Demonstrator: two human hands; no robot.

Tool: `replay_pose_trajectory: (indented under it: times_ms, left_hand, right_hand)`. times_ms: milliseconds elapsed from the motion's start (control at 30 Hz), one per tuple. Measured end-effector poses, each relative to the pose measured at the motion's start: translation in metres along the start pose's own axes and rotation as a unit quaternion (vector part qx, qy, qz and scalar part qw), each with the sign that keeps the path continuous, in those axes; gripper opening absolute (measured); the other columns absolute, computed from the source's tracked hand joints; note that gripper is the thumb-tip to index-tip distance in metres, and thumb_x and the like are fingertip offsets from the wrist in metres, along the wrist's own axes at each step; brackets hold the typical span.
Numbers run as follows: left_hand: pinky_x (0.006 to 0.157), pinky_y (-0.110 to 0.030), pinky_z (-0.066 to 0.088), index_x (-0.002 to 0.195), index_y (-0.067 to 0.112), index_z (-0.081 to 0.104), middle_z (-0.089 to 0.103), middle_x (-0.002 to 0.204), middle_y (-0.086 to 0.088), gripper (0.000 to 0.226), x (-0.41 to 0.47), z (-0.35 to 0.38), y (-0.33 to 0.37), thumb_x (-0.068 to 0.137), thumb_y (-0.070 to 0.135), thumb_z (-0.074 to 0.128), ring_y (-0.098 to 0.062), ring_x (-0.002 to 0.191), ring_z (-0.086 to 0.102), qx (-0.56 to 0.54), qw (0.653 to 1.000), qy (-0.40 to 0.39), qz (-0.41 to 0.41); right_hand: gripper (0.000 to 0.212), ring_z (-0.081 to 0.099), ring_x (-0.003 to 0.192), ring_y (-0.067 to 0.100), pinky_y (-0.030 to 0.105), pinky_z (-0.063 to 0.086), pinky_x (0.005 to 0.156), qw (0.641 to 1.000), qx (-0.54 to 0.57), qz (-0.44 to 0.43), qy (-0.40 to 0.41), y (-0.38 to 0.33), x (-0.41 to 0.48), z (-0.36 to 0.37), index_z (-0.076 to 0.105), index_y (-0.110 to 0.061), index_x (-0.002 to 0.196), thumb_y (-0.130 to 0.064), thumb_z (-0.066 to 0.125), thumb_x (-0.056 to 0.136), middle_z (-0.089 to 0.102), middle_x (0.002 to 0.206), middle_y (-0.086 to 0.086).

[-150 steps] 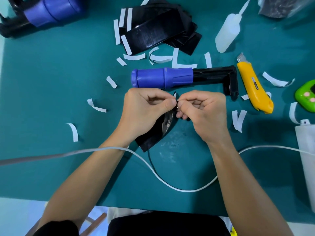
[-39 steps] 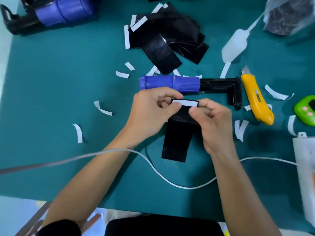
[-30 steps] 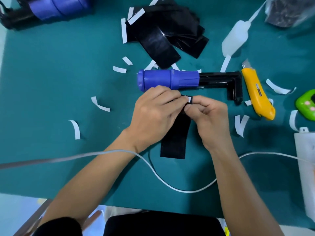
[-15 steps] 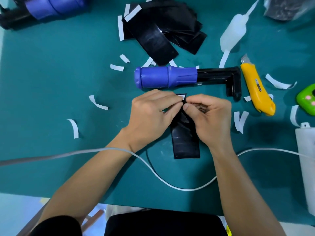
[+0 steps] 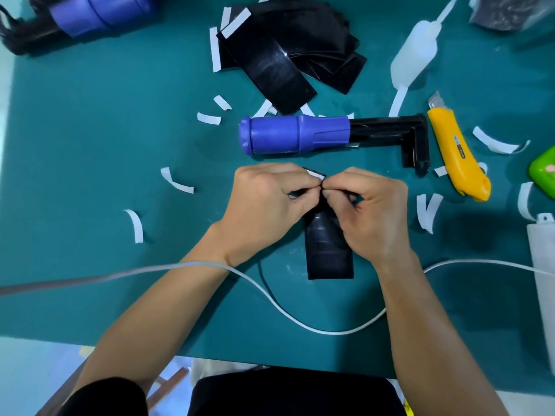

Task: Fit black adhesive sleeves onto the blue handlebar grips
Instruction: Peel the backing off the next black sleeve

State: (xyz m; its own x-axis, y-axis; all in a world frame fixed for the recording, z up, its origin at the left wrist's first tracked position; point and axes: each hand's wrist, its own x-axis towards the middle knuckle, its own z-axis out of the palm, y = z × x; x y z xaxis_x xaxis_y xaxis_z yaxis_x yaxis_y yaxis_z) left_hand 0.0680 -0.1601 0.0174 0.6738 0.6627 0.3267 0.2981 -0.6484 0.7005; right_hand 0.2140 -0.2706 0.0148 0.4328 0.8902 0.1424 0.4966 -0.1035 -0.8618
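My left hand [image 5: 264, 202] pinching the top edge of the black adhesive sleeve [image 5: 327, 253], white backing strip [image 5: 316, 174] showing between fingertips, my right hand [image 5: 372, 211] pinching the same edge, sleeve lying on the teal desk [image 5: 90, 145], blue handlebar grip [image 5: 294, 134] just beyond, yellow utility knife [image 5: 458, 157] at right.

Teal mat [image 5: 90, 145] covers the table. Centre: blue grip [image 5: 294, 135] on a black bracket [image 5: 390, 130], lying left to right. Far centre: pile of black sleeves [image 5: 288, 52]. Far left: second blue grip [image 5: 96, 10]. Near centre: single black sleeve [image 5: 327, 253], near end on the mat. Right: yellow utility knife [image 5: 456, 154], white squeeze bottle [image 5: 414, 55] beyond it. White backing strips [image 5: 177, 181] scattered. White cable [image 5: 270, 292] curves along the near side.
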Motion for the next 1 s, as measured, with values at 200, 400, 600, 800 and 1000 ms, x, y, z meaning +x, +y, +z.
replay_pose_trajectory:
  times_ms: [200,400,600,800,1000]
  left_hand:
    - [0.068,-0.007,0.042,0.077,0.012,0.082,0.078,0.081,0.003,0.011,0.0,-0.001,0.002,0.08,0.002,0.08,0.005,0.068,0.05,0.014,1.0,0.01,0.003]
    - [0.061,-0.016,0.043,0.072,0.01,0.079,0.072,0.07,0.001,0.012,0.0,0.005,0.01,0.076,-0.001,0.078,-0.003,0.061,0.05,-0.002,0.998,0.04,-0.051]
    - [0.061,-0.019,0.045,0.073,0.012,0.077,0.069,0.07,0.003,0.011,0.004,0.002,0.014,0.075,0.002,0.074,-0.009,0.06,0.055,-0.098,0.984,0.013,-0.149]
    - [0.061,-0.016,0.045,0.075,0.025,0.078,0.069,0.07,0.013,0.016,0.008,0.001,0.017,0.075,0.009,0.075,-0.004,0.06,0.056,-0.151,0.968,0.021,-0.199]
    - [0.064,-0.012,0.045,0.083,0.038,0.078,0.074,0.077,0.017,0.017,0.01,-0.001,0.025,0.081,0.021,0.081,-0.006,0.063,0.062,-0.143,0.969,0.038,-0.196]
  right_hand:
    - [0.017,0.06,0.064,0.022,0.041,0.048,0.059,1.0,0.013,-0.007,-0.007,0.001,0.0,0.0,0.076,-0.009,0.081,0.003,0.069,0.089,0.067,0.072,0.002]
    - [0.017,0.056,0.062,0.014,0.03,0.047,0.059,0.997,0.073,0.028,-0.005,0.001,-0.002,0.0,0.078,-0.01,0.084,0.004,0.071,0.088,0.068,0.074,-0.006]
    - [0.029,0.066,0.067,0.01,0.019,0.051,0.065,0.993,0.098,0.071,0.005,0.0,0.003,0.002,0.073,-0.028,0.085,0.001,0.076,0.085,0.072,0.077,-0.01]
    - [0.018,0.064,0.064,0.005,0.021,0.051,0.064,0.983,0.144,0.112,0.003,0.001,0.007,0.003,0.076,-0.018,0.084,0.0,0.076,0.084,0.071,0.073,-0.013]
    - [0.011,0.067,0.064,0.024,0.04,0.055,0.061,0.982,0.149,0.111,0.02,0.0,0.008,0.0,0.077,-0.01,0.084,0.001,0.076,0.085,0.074,0.073,-0.002]
